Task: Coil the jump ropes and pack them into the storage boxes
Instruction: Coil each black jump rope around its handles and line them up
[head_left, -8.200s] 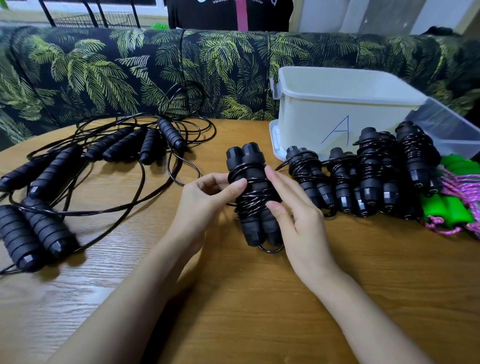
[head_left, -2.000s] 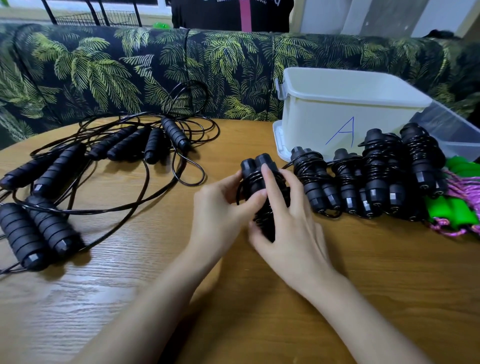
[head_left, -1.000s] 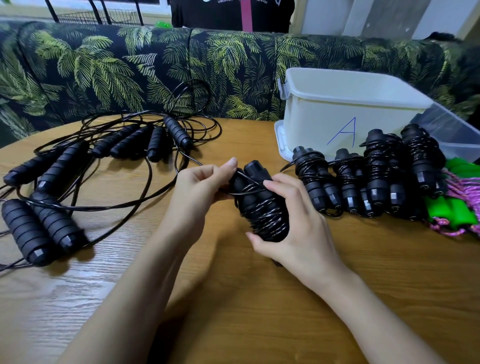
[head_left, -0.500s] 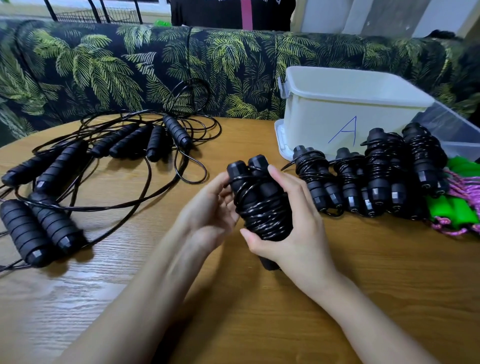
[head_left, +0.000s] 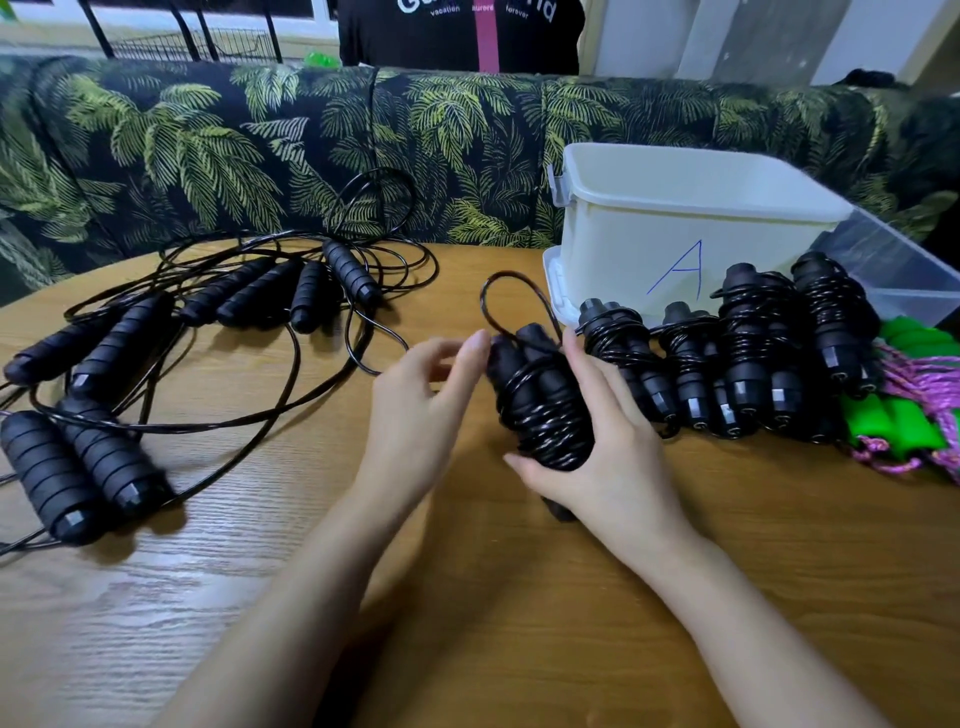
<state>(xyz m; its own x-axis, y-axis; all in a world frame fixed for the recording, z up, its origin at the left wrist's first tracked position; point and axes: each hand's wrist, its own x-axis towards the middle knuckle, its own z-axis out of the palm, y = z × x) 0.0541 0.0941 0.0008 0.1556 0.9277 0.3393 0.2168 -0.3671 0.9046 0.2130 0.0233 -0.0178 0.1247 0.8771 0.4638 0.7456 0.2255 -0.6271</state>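
My right hand (head_left: 602, 457) grips a black jump rope bundle (head_left: 543, 410), two handles with cord wound round them, at the table's middle. A loose loop of its cord (head_left: 511, 296) stands up above the handles. My left hand (head_left: 421, 410) is just left of the bundle, blurred, with its fingertips at the handle tops; whether it pinches the cord is unclear. Several wound black bundles (head_left: 748, 348) lie in a row to the right, in front of a white storage box marked "A" (head_left: 691, 223). Uncoiled black ropes (head_left: 218, 322) sprawl at the left.
A clear plastic box (head_left: 904, 270) sits behind the row at the far right. Green handles with pink-purple rope (head_left: 914, 421) lie at the right edge. A palm-print sofa back (head_left: 260, 145) runs behind the wooden table (head_left: 519, 597). A person in a dark shirt (head_left: 462, 31) stands beyond it.
The bundle has tilted and dropped lower toward the table. A loop of cord has sprung free above the handles. My left hand has shifted from cupping the bundle to its top left.
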